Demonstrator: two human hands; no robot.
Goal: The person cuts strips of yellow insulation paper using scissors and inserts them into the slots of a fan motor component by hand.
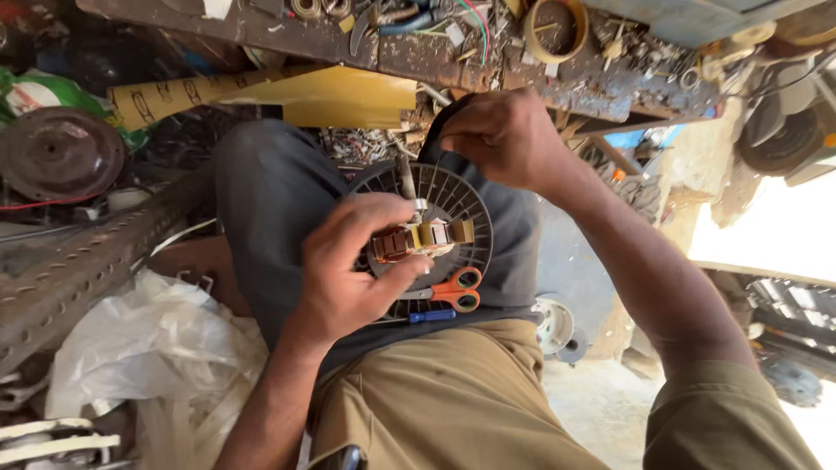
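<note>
Copper windings glint on the small motor armature (418, 239) pinched in the left hand (348, 261), whose thumb and fingers are curled closed around its near end. The armature sits over the middle of a dark round slotted fan cover (453, 196) that rests on the person's lap. The right hand (505, 139) is just beyond those fingers, at the far rim of the cover; its fingers are bent shut around a fold of dark cloth (448, 117) there. Just below the left thumb, orange-handled scissors (453, 289) lie on the cover's near edge, and a blue-handled screwdriver (427, 317) lies beside them on the grey trousers. Beyond the right knuckles runs a rusty workbench (392, 52) littered with wires and scrap.
</note>
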